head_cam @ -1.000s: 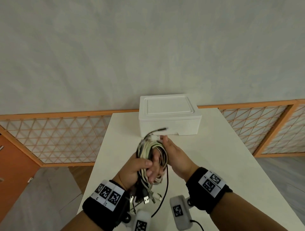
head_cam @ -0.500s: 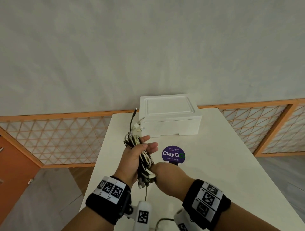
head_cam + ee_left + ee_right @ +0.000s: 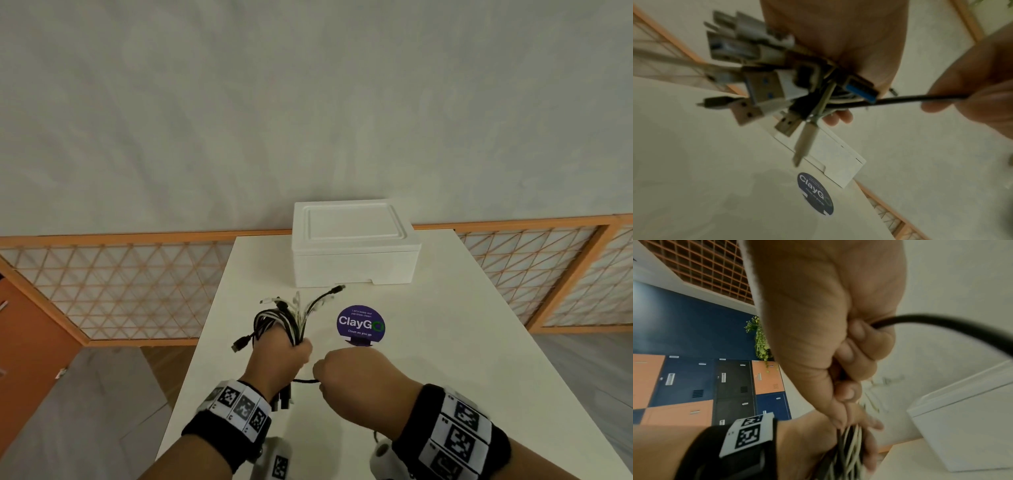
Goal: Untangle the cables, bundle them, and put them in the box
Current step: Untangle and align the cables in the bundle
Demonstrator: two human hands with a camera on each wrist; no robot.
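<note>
My left hand (image 3: 286, 356) grips a bunch of black and white cables (image 3: 287, 317) above the near part of the table; their plugs fan out beyond the fist and more plugs (image 3: 764, 91) hang below it. A black cable (image 3: 920, 99) runs taut from the bunch to my right hand (image 3: 346, 373), which is closed around it close to the left hand. In the right wrist view the same black cable (image 3: 941, 321) leaves the curled fingers (image 3: 861, 344). The white foam box (image 3: 352, 245) stands shut at the far end of the table.
A round purple ClayGo sticker (image 3: 360, 324) lies on the white table (image 3: 445, 342) between my hands and the box. An orange lattice railing (image 3: 113, 284) runs behind the table on both sides. The table's left edge is near my left wrist.
My right hand has come away from the bunch to the right, drawing out a black cable. The left hand has turned and dropped, so the plugs now fan toward the box.
</note>
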